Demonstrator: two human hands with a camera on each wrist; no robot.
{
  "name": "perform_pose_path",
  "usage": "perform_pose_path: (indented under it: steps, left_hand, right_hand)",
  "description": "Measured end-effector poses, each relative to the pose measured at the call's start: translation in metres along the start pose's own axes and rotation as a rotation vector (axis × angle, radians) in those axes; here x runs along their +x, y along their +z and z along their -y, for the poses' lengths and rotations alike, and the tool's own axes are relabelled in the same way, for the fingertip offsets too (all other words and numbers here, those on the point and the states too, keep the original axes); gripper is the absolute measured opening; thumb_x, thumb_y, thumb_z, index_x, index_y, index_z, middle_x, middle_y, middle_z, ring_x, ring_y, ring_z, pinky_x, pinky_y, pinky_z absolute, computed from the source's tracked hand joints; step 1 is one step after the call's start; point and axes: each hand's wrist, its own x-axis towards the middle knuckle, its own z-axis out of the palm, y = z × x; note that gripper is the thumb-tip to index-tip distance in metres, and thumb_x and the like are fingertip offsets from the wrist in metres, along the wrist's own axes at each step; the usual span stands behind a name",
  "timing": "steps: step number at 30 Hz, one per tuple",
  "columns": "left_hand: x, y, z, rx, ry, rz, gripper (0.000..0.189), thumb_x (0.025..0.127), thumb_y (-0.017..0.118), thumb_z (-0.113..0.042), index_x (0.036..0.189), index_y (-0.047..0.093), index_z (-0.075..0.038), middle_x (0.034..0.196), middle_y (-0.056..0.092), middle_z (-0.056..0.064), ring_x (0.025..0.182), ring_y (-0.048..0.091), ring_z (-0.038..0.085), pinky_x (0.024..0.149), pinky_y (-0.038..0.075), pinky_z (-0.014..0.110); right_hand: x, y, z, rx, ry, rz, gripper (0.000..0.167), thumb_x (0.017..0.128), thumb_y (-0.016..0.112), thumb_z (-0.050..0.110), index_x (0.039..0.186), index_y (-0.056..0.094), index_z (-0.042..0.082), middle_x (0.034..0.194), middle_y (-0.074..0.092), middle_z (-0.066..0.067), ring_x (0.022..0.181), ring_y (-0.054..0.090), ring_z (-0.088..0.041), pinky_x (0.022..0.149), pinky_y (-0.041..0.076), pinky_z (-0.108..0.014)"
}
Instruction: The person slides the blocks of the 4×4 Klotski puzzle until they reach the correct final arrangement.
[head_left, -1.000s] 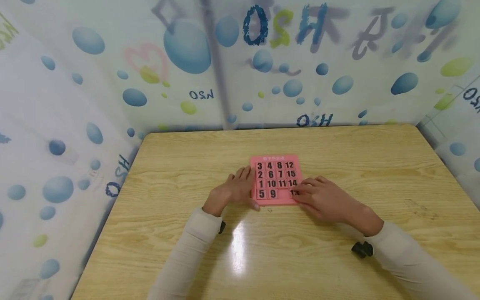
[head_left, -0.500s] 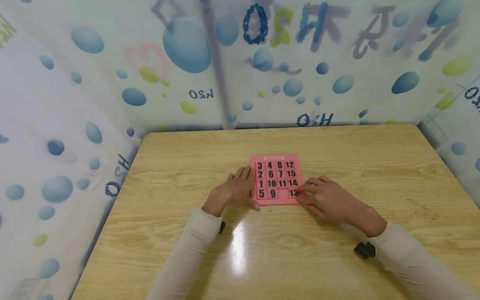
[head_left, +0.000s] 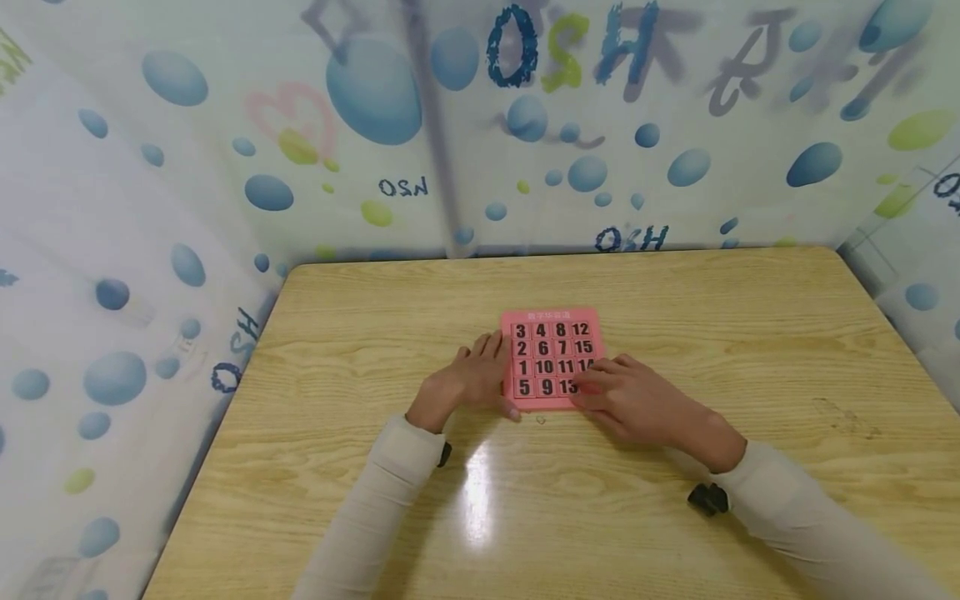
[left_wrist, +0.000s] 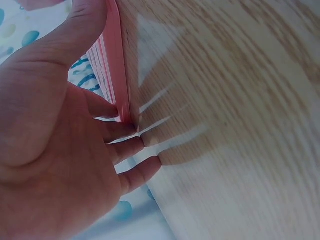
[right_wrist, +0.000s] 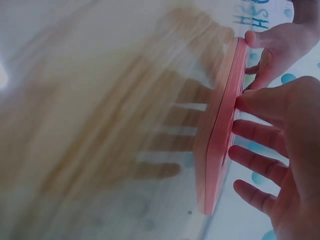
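Observation:
A pink number slide puzzle [head_left: 552,339] lies flat on the table, its black-numbered tiles facing up. Along its left side rests my left hand [head_left: 474,382], fingers extended at the edge and thumb at the near left corner. My right hand [head_left: 641,402] reaches over the near right corner, fingertips on the bottom row just right of the 13 tile [head_left: 567,387]. These fingers hide that corner and part of the 14 tile [head_left: 585,365]. In the right wrist view the thumb [right_wrist: 255,102] meets the puzzle's near side [right_wrist: 220,135] while the other fingers spread loosely above the tiles.
The wooden table [head_left: 375,308] extends around the puzzle on all sides. Behind it and to the left hangs a white sheet [head_left: 480,167] printed with blue and green drops. A dark strap device [head_left: 708,499] sits at the right wrist.
The right hand first drew back rightward, uncovering the 13 tile at the bottom right corner. Then it moved left, and the 13 tile slid left beside the 9. The left hand stays put.

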Motion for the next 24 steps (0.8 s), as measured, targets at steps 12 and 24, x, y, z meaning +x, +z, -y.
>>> perform_pose_path:
  steps: [12,24]
  left_hand:
    - [0.0001,-0.0001,-0.0002,-0.008,-0.001,0.001,0.126,0.079,0.075,-0.058,0.159,-0.006,-0.006,0.166,-0.007,0.015,0.154,-0.002,0.030,0.123,0.012,0.051]
    - [0.0006,-0.0003,-0.0012,0.008,-0.003,-0.002,0.125,0.078,0.076,-0.058,0.159,-0.004,-0.005,0.166,-0.006,0.016,0.154,-0.001,0.031,0.123,0.013,0.052]
  right_hand:
    - [0.0042,-0.0025,-0.0011,0.016,0.007,0.029,0.027,0.097,0.061,0.030,0.119,0.075,0.021,0.122,0.068,-0.005,0.113,0.060,-0.027,0.095,0.047,-0.050]
    - [-0.0016,-0.0016,-0.0081,0.002,0.135,0.021,0.037,0.098,0.060,0.030,0.129,0.068,0.012,0.132,0.063,-0.008,0.122,0.057,-0.030,0.099,0.046,-0.052]
